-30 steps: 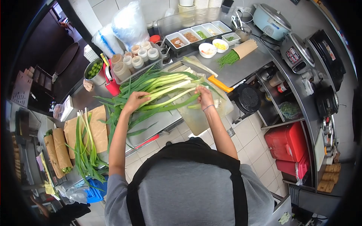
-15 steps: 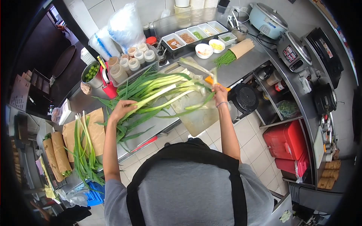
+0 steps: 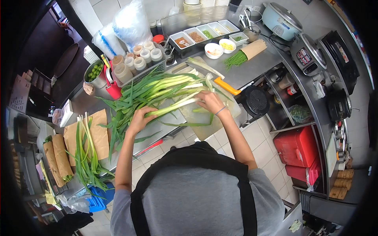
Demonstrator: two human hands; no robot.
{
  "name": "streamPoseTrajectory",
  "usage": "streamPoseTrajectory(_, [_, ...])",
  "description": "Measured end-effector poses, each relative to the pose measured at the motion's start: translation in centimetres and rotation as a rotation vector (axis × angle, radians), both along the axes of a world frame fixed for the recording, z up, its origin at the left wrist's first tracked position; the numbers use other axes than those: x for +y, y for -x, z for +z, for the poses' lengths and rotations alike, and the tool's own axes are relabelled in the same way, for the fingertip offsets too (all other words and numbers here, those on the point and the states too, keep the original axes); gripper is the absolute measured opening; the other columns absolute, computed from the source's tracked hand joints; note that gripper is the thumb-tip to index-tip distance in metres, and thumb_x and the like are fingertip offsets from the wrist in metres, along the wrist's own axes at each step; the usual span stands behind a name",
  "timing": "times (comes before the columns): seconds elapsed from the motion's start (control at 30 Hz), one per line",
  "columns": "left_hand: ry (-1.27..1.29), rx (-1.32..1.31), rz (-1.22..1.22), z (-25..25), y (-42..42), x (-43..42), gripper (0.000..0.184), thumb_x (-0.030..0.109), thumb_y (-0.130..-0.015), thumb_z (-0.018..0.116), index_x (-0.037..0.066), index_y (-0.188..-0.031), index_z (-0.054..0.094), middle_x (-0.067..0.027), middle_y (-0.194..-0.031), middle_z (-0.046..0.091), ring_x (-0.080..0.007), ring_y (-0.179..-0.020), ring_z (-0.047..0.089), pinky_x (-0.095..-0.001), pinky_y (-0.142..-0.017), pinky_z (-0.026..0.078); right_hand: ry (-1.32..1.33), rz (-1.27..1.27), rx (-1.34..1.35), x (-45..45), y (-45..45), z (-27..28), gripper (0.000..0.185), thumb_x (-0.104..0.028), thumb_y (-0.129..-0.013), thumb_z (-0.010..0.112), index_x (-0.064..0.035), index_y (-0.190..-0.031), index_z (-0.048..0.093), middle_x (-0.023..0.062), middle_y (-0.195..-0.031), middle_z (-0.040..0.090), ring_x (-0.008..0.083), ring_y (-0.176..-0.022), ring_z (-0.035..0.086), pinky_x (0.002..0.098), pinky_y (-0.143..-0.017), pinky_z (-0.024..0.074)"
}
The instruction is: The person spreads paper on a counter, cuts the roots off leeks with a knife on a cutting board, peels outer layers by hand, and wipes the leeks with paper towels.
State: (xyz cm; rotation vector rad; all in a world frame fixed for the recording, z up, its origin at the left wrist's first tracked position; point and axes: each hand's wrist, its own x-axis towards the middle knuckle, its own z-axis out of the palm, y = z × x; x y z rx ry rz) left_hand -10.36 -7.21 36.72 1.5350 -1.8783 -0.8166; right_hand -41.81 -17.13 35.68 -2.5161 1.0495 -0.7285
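Observation:
A heap of leeks point(image 3: 157, 88), with long green leaves and pale stalks, lies across the counter and onto the cutting board point(image 3: 208, 131). My left hand point(image 3: 142, 118) is closed around the leafy side of one leek stalk at the heap's near edge. With bent fingers, my right hand point(image 3: 211, 103) grips the white end of that stalk above the board. An orange-handled knife point(image 3: 227, 86) rests on the board's right side, beyond my right hand; its blade is mostly hidden. One pale stalk point(image 3: 205, 67) lies along the board's far edge.
Behind the heap stand a basket of capped bottles point(image 3: 139, 63) and a pot of limes point(image 3: 94, 72). Topping trays point(image 3: 204, 35), two white bowls point(image 3: 213, 51) and paper-wrapped chives point(image 3: 236, 59) are at the back. More leeks point(image 3: 86, 149) lie on brown paper at left.
My right hand has moved left from beside the knife handle, letting go of a stalk there, to the white end of a leek. My left hand has shifted slightly right.

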Motion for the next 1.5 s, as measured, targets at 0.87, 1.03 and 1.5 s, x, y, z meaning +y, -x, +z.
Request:
streamPoseTrajectory(0.87, [0.362, -0.346, -0.18, -0.1, 3.2, 1.5, 0.025, 0.011, -0.075, 0.063, 0.008, -0.1, 0.063, -0.0065, -0.089, 0.059, -0.0267, -0.083, 0.056, -0.037, -0.074, 0.043, -0.063, 0.344, 0.327, -6.3, -5.5, 0.0, 0.005, -0.008, -0.067, 0.06, -0.0042, -0.067, 0.063, 0.0161, -0.068, 0.061, 0.0331, -0.064, 0.06, 0.0392, -0.061, 0.0481])
streamPoseTrajectory(1.03, [0.324, -0.3, -0.115, -1.6, 3.7, 1.0, 0.024, 0.012, -0.075, 0.063, 0.008, -0.099, 0.062, -0.0066, -0.087, 0.058, -0.0272, -0.084, 0.056, -0.0377, -0.074, 0.044, 0.049, 0.158, -0.022, -10.2, -4.3, 4.3, 0.007, -0.009, -0.071, 0.056, -0.0049, -0.07, 0.063, 0.018, -0.07, 0.061, 0.0366, -0.068, 0.06, 0.0434, -0.063, 0.0484])
streamPoseTrajectory(1.5, [0.154, -0.524, -0.019, -5.3, 6.2, -2.7, 0.039, 0.017, -0.075, 0.066, 0.012, -0.109, 0.048, -0.0086, -0.102, 0.054, -0.0276, -0.101, 0.05, -0.0441, -0.084, 0.034, 0.038, -0.297, 0.195, -10.0, 0.5, -2.4, 0.011, -0.012, -0.07, 0.065, -0.0147, -0.081, 0.067, 0.0108, -0.105, 0.058, 0.033, -0.096, 0.055, 0.0438, -0.081, 0.0463])
